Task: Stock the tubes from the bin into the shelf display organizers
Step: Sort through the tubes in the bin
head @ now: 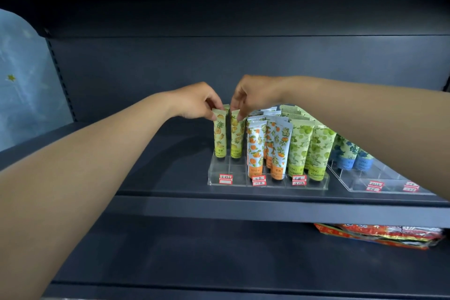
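Pinching tube tops w/ both grips: left hand (194, 102) on 1 yellow tube (220, 136), right hand (250, 95) on its neighbour (236, 138), upright in clear organizer (219, 176).

Just beside the right hand (253, 97), the rear rows of white orange-print tubes (267, 114) are mostly hidden behind the front ones. Handwriting on the small red-and-white price labels (226, 178) below both hands is too small to read. Far below the right forearm, red foil packets (379, 235) are cut by the dark shelf edge (243, 209).
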Demonstrator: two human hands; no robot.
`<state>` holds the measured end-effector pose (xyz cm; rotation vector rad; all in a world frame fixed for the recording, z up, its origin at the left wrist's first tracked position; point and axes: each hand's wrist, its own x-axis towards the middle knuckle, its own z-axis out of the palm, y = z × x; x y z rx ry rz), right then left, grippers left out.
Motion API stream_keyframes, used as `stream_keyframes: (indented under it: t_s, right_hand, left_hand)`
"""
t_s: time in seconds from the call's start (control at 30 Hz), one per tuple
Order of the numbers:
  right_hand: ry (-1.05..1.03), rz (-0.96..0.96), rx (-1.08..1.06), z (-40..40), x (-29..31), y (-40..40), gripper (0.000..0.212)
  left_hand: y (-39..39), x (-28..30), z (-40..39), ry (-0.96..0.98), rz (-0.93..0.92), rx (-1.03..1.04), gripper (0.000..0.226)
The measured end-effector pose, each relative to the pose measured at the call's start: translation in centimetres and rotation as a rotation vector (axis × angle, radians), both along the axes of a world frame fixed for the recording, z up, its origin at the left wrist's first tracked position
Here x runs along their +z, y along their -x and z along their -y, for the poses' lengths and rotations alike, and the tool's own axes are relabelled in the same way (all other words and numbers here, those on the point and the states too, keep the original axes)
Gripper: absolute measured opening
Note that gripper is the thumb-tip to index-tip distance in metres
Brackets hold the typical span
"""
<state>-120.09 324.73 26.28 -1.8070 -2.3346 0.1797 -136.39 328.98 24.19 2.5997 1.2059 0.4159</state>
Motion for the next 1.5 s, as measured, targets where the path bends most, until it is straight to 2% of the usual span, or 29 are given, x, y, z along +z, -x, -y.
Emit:
stream_keyframes:
  t_s: [0.53,0.83,1.1,1.3,1.5]
  right_hand:
    - [-0.007,-0.044,-0.010,-0.3,-0.2,0.1,0.024]
    - [-0.036,-0.034,-0.005,0.6,0.7,-0.2,0.022]
    - [-0.218,-0.129,-0.001,4.5,1.4,-0.1,0.025]
    - [-0.336,-0.207,0.024,9.8,-1.2,-0.3,0.020]
    - [-0.427,-0.192,0.052,15.8,-6.4,-0.1,0.018]
  left_hand:
    - [-0.3,0.1,-0.3,-0.027,0.064,0.032,0.022]
    - [0.1,0.0,0.1,-0.053,0.038,0.036,0.026]
    - [0.9,1.1,3.4,-0.115,0.023,0.050,0.035]
    - [1.8,-0.6,7.5,-0.126,0.026,0.032,0.040]
    - [2.6,-5.3,13.0,-0.125,-0.036,0.005,0.035]
